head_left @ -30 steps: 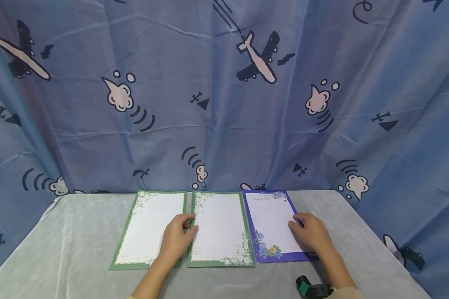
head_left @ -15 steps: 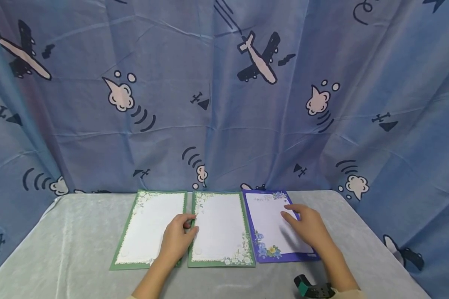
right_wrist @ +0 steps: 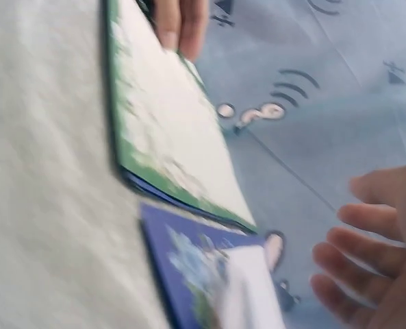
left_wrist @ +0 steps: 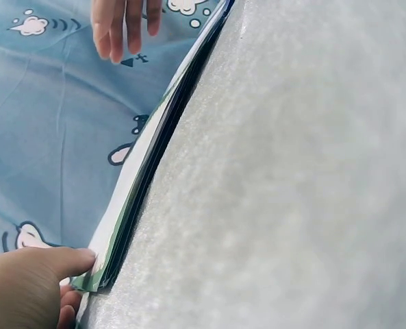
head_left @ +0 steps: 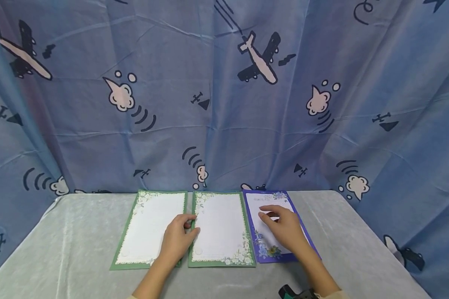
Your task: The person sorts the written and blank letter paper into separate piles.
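My left hand (head_left: 175, 238) pinches the left edge of the middle stack of flower-bordered paper (head_left: 218, 228), which has a green border. In the left wrist view its thumb (left_wrist: 76, 262) lies over a corner of layered sheets, with the other fingers partly hidden below. Another green-bordered paper (head_left: 153, 226) lies to the left, partly covered by this hand. Over the purple-bordered paper (head_left: 253, 203) on the right hovers my right hand (head_left: 286, 230), holding nothing. The right wrist view shows its fingers (right_wrist: 363, 247) loosely bent and apart from the paper.
A light grey cloth (head_left: 86, 236) covers the table. Behind it hangs a blue curtain (head_left: 164, 137) printed with airplanes and clouds. A black and green device (head_left: 297, 293) sits at my right wrist, at the lower frame edge.
My right hand has left the right edge of the purple-bordered paper, lifted, and moved left over its middle. The left hand and the papers have stayed in place.
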Available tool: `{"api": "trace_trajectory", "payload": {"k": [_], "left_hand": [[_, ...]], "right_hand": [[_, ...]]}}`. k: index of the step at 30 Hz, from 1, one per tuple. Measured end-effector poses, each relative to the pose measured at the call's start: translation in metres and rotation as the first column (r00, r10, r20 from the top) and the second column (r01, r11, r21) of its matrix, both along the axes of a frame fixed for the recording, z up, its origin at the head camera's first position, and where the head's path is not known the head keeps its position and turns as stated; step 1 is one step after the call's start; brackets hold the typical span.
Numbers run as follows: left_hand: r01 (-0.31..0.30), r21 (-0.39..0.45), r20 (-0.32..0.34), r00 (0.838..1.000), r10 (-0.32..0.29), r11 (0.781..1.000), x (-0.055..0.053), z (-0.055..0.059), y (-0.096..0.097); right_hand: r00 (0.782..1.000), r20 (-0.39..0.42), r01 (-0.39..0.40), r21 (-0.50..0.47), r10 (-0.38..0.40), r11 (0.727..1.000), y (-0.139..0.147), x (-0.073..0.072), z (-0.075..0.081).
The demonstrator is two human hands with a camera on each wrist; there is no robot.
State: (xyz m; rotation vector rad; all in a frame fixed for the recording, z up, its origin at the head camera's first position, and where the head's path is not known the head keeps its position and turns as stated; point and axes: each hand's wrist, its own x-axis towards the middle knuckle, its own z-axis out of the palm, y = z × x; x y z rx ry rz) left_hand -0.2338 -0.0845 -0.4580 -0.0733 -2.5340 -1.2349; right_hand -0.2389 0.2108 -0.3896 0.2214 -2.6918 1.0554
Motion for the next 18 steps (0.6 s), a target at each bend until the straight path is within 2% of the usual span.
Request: {"api": "trace_trajectory", "payload": {"k": [7, 11, 18], "left_hand": [[0.001, -0.015, 0.011, 1.0, 0.0, 1.0, -0.001, -0.001, 0.0], [0.0, -0.02, 0.01, 1.0, 0.001, 1.0, -0.001, -0.001, 0.0], [0.002, -0.022, 0.006, 1.0, -0.002, 1.0, -0.002, -0.002, -0.001]], "right_hand": [[0.996, 0.072, -0.035, -0.119, 0.044, 0.992, -0.023, 0.003, -0.014], [0.993, 0.109, -0.031, -0.177, 0.051, 0.984, -0.031, 0.004, -0.023], [0.994, 0.099, -0.036, -0.173, 0.053, 0.984, -0.037, 0.004, -0.039]]}}
